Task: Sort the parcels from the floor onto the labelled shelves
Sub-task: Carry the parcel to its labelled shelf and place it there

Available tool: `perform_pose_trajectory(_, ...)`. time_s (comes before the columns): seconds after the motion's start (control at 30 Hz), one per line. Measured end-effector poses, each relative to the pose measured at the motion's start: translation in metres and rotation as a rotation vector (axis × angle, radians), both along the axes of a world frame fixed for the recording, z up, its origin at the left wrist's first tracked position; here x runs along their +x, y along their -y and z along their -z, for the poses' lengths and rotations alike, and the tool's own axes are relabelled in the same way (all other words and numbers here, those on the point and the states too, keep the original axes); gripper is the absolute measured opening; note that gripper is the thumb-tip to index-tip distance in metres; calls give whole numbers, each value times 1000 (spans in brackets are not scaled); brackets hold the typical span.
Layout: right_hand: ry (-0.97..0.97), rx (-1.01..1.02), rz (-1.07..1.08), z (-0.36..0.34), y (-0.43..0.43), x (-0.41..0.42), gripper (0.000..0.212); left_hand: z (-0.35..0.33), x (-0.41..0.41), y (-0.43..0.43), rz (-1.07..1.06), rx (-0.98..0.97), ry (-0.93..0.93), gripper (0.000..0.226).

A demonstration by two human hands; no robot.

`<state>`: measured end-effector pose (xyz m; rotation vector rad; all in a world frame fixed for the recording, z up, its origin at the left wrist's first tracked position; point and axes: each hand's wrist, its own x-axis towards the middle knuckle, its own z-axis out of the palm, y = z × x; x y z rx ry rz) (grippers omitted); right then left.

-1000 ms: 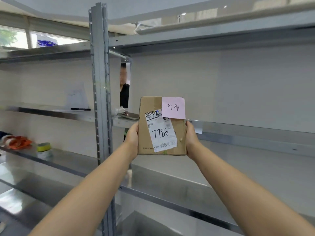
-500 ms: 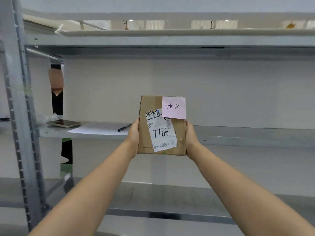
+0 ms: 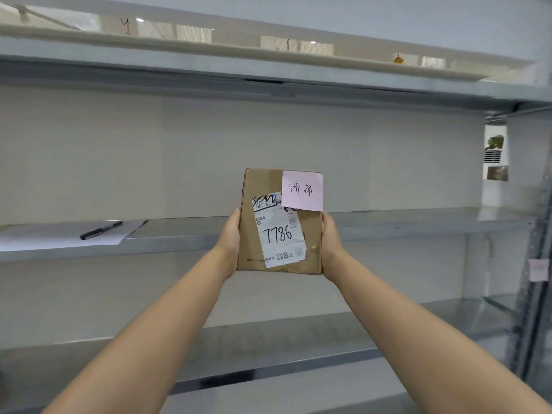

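Note:
I hold a small brown cardboard parcel (image 3: pixel 254 204) upright at arm's length, facing me. It carries a white shipping label with "7786" handwritten on it and a pink sticky note (image 3: pixel 302 190) with handwritten characters at its top right corner. My left hand (image 3: pixel 229 243) grips its left edge and my right hand (image 3: pixel 330 243) grips its right edge. Behind the parcel runs a grey metal shelf (image 3: pixel 418 224) at about hand height. Another shelf (image 3: pixel 268 339) lies below, and one (image 3: pixel 209 70) above.
A sheet of white paper (image 3: pixel 59 237) with a black pen (image 3: pixel 101 230) on it lies on the middle shelf at left. A metal upright (image 3: pixel 534 294) at the far right carries a small pink label (image 3: pixel 538 269). The wall behind the shelves is pale.
The view has swung to the right along the shelving: the left upright and the person behind it have left the frame, and the right upright has come in. The parcel stays held the same way.

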<state>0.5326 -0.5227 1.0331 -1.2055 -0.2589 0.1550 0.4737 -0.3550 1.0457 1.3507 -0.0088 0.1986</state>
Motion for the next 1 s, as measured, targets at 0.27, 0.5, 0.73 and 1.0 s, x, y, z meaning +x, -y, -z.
perform_pose_trajectory(0.27, 14, 9, 120, 5, 96, -4, 51, 1, 25, 84, 182, 7, -6, 59)
perform_pose_trajectory(0.5, -4, -66, 346, 5, 164, -20, 52, 11, 40, 154, 370, -3, -13, 57)
perform_pose_trajectory(0.73, -13, -102, 506, 7, 220, -39, 53, 9, 56, 210, 554, 36, -5, 56)
perform_pose_trajectory(1.0, -35, -67, 724, 15, 269, -59, 49, 17, 69, 267, 738, 6, -19, 62)
